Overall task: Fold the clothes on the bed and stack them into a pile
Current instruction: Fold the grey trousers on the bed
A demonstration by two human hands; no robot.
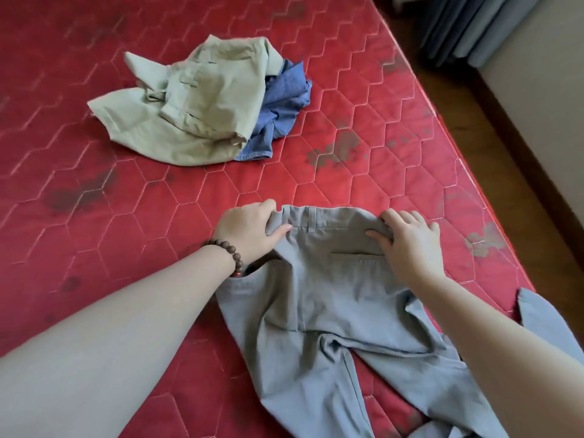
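Grey trousers (319, 298) lie spread on the red quilted mattress (126, 216), waistband away from me, legs running toward the near edge. My left hand (249, 229), with a bead bracelet on the wrist, pinches the waistband's left corner between thumb and fingers. At the waistband's right end my right hand (407, 241) grips the cloth, thumb under the edge. Farther back lie crumpled khaki trousers (196, 105), partly over a crumpled blue garment (281, 105).
The mattress's right edge (474, 172) runs diagonally beside a wooden floor (521, 147). Grey curtains (467, 26) and a pale wall (543, 74) stand at the upper right. Dark stains mark the mattress in places.
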